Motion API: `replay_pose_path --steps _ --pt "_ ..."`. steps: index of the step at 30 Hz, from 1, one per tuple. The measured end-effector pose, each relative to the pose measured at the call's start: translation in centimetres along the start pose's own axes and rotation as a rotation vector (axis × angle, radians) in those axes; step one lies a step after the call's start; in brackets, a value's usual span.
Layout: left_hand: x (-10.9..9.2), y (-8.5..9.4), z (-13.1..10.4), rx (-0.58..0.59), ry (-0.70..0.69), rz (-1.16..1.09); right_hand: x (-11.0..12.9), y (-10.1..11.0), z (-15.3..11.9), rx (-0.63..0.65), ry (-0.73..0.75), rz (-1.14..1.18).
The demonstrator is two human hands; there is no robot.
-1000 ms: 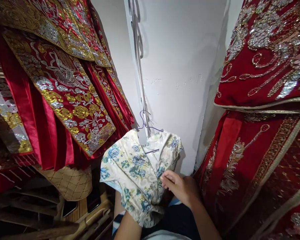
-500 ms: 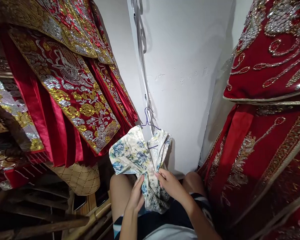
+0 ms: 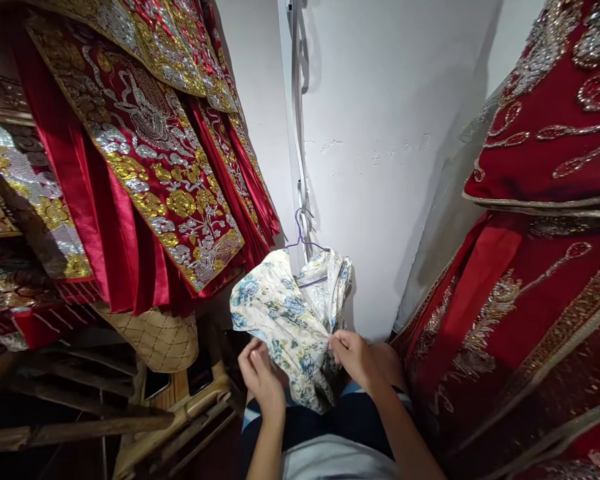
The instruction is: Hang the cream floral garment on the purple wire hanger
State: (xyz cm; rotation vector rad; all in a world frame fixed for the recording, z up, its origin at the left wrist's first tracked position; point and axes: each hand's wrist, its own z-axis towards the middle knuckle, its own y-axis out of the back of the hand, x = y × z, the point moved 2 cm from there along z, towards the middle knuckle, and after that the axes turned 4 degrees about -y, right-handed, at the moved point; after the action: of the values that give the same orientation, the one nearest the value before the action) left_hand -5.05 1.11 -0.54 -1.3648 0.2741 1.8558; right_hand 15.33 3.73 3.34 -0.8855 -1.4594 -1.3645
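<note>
A: Loc. of floral shirt (image 3: 280, 313)?
B: On purple hanger (image 3: 300, 233), at lower end of metal strip (image 3: 297, 133) on wall (image 3: 380, 220); lower part near lap (image 3: 325, 430).
A: Right hand (image 3: 353, 357)?
B: Pinching shirt's front edge between thumb & fingertips, abt. halfway down.
A: And left hand (image 3: 263, 380)?
B: Fingers half-curled, just beside bottom edge of left-side sleeve (image 3: 243, 310). Touching or apart? Can't tell; any grip likewise unclear.
A: Weight & feel, best guess?
B: Prob. light, soft, floppy; thin cloth, easy to crease, not v. slippery. No stiffness to speak of, so poor at keeping shape w/o hanger.
A: Best hold?
B: Front edge, w/ light pinch, or shoulders, close to hanger's two ends. Avoid hard tugs: risk of slipping off hanger or straining seams.
A: Anything close by?
B: Red sequined dress (image 3: 180, 173) on left, red beaded dress (image 3: 545, 167) on right; rough trim, maybe a snag risk for loose cloth. Lower left, bamboo chair (image 3: 105, 430) w/ 2 dark phones (image 3: 200, 378), apparently, near right edge.
</note>
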Motion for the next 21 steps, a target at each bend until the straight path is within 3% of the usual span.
replay_pose_path --steps 2,5,7,10,16,21 --pt "-1.3 -0.3 -0.9 0.021 -0.278 0.120 -0.2 -0.1 0.0 0.015 -0.025 0.080" --pt "-1.9 -2.0 -2.5 0.391 -0.413 0.298 0.2 -1.2 -0.2 0.104 -0.037 0.188" --pt "-1.6 -3.1 -3.1 0.580 -0.411 0.368 0.8 -2.1 -0.2 0.169 -0.030 0.244" --pt "-1.0 -4.2 -2.9 0.676 -0.400 0.380 2.2 -2.8 0.4 0.209 -0.003 0.310" --pt "-0.5 -4.9 -1.4 0.768 -0.263 0.436 7.1 0.0 6.2 -0.029 0.046 0.543" --pt "0.0 -4.9 1.0 0.955 -0.161 0.698 12.0 1.7 10.5 -0.107 0.099 0.624"
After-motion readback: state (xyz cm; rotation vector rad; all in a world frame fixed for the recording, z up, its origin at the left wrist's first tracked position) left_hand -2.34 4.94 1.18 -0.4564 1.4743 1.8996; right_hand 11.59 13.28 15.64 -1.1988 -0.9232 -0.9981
